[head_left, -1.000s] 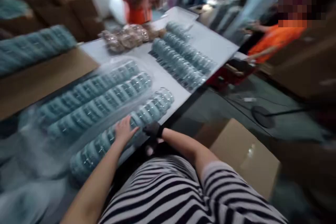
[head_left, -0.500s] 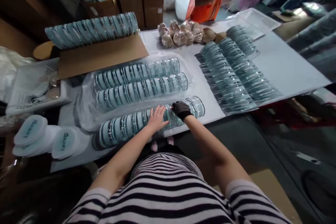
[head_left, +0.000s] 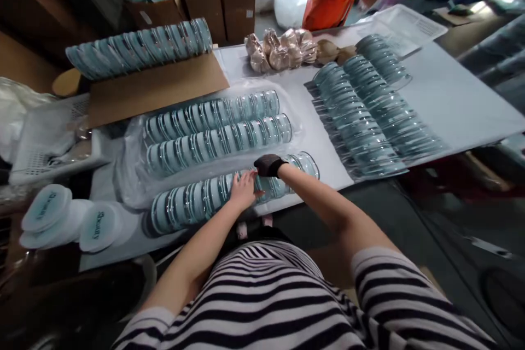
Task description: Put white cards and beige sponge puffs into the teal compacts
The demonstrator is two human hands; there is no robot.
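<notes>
A row of round, clear-rimmed, pale teal plastic pieces (head_left: 192, 202) lies on its side along the table's near edge. On the middle of that row rests my bare left hand (head_left: 243, 188), fingers stretched over the rims and thumb apart. Just right of it, my right hand (head_left: 267, 165) wears a dark glove and touches the top of the same row. Its fingers are curled together, and whatever is between them is hidden. Behind are two similar rows, a nearer row (head_left: 217, 144) and a farther row (head_left: 213, 113), on clear plastic wrap (head_left: 127, 183).
Flat discs lettered "Beauty" (head_left: 98, 228) are stacked at left, beside a white basket (head_left: 20, 167). Another row (head_left: 139, 49) lies behind a cardboard sheet (head_left: 159, 87). Wrapped bundles (head_left: 283, 52) and more rows (head_left: 361, 120) are farther right. A person in an orange vest (head_left: 328, 0) stands beyond.
My right hand has moved left along the near row, up close to my left hand. The fingers of my left hand have drawn closer together. The person in orange has shifted.
</notes>
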